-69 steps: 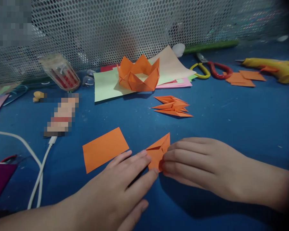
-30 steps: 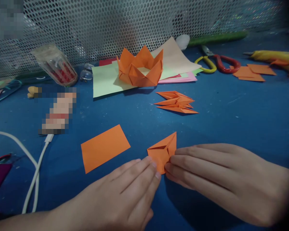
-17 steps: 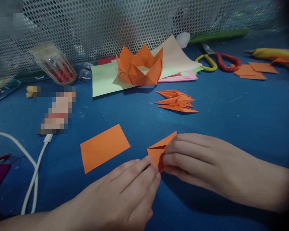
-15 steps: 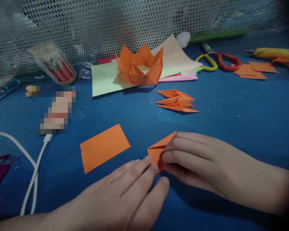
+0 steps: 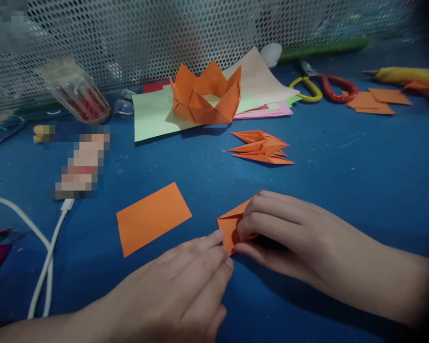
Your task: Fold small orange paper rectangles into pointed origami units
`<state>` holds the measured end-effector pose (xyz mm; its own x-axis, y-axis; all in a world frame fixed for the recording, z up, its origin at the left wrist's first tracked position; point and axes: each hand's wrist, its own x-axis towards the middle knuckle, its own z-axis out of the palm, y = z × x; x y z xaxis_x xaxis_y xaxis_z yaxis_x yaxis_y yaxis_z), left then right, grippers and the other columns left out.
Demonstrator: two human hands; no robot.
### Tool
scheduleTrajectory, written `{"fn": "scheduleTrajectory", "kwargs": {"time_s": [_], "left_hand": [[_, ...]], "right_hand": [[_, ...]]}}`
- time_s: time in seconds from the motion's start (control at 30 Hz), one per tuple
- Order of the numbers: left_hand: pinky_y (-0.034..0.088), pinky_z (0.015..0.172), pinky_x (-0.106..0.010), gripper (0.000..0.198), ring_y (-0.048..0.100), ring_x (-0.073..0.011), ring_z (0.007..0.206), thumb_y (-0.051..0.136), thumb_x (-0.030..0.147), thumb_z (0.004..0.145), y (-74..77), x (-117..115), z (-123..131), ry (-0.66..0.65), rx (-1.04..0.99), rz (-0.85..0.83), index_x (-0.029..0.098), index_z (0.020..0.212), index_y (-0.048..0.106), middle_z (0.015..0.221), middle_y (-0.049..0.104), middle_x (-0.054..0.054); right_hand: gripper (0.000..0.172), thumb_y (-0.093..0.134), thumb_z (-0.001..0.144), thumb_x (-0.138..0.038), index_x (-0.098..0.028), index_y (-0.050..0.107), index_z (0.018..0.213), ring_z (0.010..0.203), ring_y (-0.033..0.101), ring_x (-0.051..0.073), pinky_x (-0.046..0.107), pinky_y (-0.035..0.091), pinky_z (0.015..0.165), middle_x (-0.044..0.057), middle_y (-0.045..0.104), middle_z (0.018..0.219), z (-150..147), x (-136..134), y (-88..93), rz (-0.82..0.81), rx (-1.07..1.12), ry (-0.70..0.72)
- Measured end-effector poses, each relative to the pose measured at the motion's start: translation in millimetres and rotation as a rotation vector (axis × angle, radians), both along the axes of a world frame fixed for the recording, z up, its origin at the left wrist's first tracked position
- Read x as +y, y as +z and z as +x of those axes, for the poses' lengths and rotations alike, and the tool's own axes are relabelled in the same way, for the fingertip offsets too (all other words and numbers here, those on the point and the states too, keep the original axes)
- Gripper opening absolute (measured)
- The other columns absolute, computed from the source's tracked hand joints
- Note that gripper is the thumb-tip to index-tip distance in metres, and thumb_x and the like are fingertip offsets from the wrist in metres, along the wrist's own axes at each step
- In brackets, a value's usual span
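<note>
As the right hand (image 5: 289, 233) slides left across the folded orange piece (image 5: 229, 226), more of the paper goes under its fingers than half a second ago. The upper point that showed then is now covered.
- Right fingers curl over the piece with the thumb below, pinching its right part.
- Left hand (image 5: 186, 281): the thumb that stuck out a moment ago is tucked back. The fingers are stretched out, not clenched, with their tips pressing the near-left corner.
- The piece lies on the blue table (image 5: 343, 157) between the two hands, just right of a flat orange rectangle (image 5: 153, 217).
- Reading: the fold appears to be closing over, with the left hand as anchor.

No writing can be read. The jar (image 5: 73, 90) shows red marks but no legible label, and the scissors (image 5: 323, 86) and glue gun (image 5: 407, 76) show no brand.
</note>
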<state>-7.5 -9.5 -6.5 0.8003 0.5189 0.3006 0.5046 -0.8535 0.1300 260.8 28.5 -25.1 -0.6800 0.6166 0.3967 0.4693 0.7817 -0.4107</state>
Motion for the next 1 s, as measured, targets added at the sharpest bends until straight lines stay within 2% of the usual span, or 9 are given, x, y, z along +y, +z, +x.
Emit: {"fn": "scheduleTrajectory", "kwargs": {"time_s": [0.07,0.2,0.27,0.4,0.5,0.6,0.7,0.87,1.0], "left_hand": [[0.057,0.124,-0.022,0.031,0.086,-0.0191,0.124,0.061,0.016,0.116,-0.6,0.3,1.4,0.032,-0.008,-0.011,0.015,0.131,0.088,0.131,0.090,-0.006],[0.065,0.121,-0.040,0.046,0.080,-0.0319,0.136,0.076,0.027,0.106,3.5,6.6,11.8,0.049,0.086,-0.018,0.023,0.151,0.080,0.145,0.084,-0.010],[0.066,0.121,-0.045,0.053,0.078,-0.0356,0.141,0.077,0.036,0.106,6.1,11.5,18.3,0.044,0.111,-0.010,0.024,0.157,0.076,0.150,0.081,-0.011],[0.065,0.122,-0.046,0.058,0.075,-0.0368,0.144,0.073,0.042,0.108,5.3,14.8,20.6,0.031,0.141,0.007,0.022,0.163,0.071,0.155,0.079,-0.013],[0.065,0.122,-0.043,0.054,0.075,-0.0351,0.146,0.071,0.036,0.110,0.0,8.7,10.7,0.001,0.173,0.021,0.022,0.162,0.071,0.157,0.078,-0.012],[0.061,0.123,-0.030,0.041,0.076,-0.0260,0.145,0.062,0.020,0.114,-4.0,2.3,0.0,-0.065,0.184,0.064,0.017,0.152,0.078,0.154,0.080,-0.009],[0.057,0.124,-0.024,0.041,0.077,-0.0191,0.143,0.052,0.012,0.119,-3.3,1.8,-3.6,-0.088,0.153,0.075,0.014,0.150,0.079,0.151,0.082,-0.005],[0.057,0.125,-0.025,0.040,0.080,-0.0200,0.137,0.047,0.019,0.126,0.5,6.4,1.6,-0.040,0.037,-0.013,0.011,0.138,0.085,0.141,0.087,-0.007],[0.056,0.125,-0.025,0.042,0.079,-0.0198,0.138,0.045,0.018,0.126,0.2,4.7,3.1,-0.039,0.063,-0.008,0.011,0.141,0.084,0.142,0.086,-0.008]], "right_hand": [[0.034,0.054,0.122,-0.022,-0.022,0.070,0.092,0.075,0.070,0.017,0.028,0.058,0.067,0.004,0.074,0.086,1.3,0.5,0.7,-0.020,-0.010,0.013],[0.035,0.055,0.121,-0.022,-0.022,0.071,0.091,0.076,0.071,0.018,0.028,0.059,0.067,0.005,0.075,0.087,2.5,0.7,1.5,-0.026,-0.010,0.012],[0.033,0.055,0.121,-0.022,-0.021,0.072,0.093,0.077,0.072,0.018,0.028,0.061,0.067,0.005,0.076,0.087,2.3,-0.1,0.6,-0.026,0.024,0.001],[0.029,0.061,0.121,-0.031,-0.019,0.073,0.097,0.079,0.075,0.017,0.026,0.065,0.069,0.006,0.076,0.088,3.2,-2.6,-3.2,-0.020,0.081,-0.078],[0.036,0.061,0.122,-0.040,-0.020,0.071,0.092,0.076,0.075,0.017,0.027,0.065,0.068,0.005,0.074,0.088,4.4,-4.0,-4.4,0.012,0.040,-0.152],[0.039,0.060,0.122,-0.040,-0.022,0.067,0.089,0.072,0.074,0.016,0.026,0.063,0.065,0.003,0.072,0.085,4.2,-4.9,-3.2,0.022,0.030,-0.174],[0.039,0.059,0.122,-0.036,-0.023,0.063,0.086,0.069,0.073,0.015,0.024,0.060,0.062,0.001,0.070,0.082,2.3,-6.1,-2.0,0.011,0.045,-0.193],[0.036,0.065,0.118,-0.033,-0.024,0.064,0.084,0.067,0.072,0.015,0.025,0.058,0.058,0.001,0.070,0.080,2.6,-7.1,-1.5,-0.034,0.067,-0.221],[0.025,0.068,0.112,-0.022,-0.024,0.071,0.087,0.065,0.073,0.013,0.022,0.057,0.057,0.000,0.074,0.082,8.4,-4.7,-0.3,-0.131,0.072,-0.198]]}}
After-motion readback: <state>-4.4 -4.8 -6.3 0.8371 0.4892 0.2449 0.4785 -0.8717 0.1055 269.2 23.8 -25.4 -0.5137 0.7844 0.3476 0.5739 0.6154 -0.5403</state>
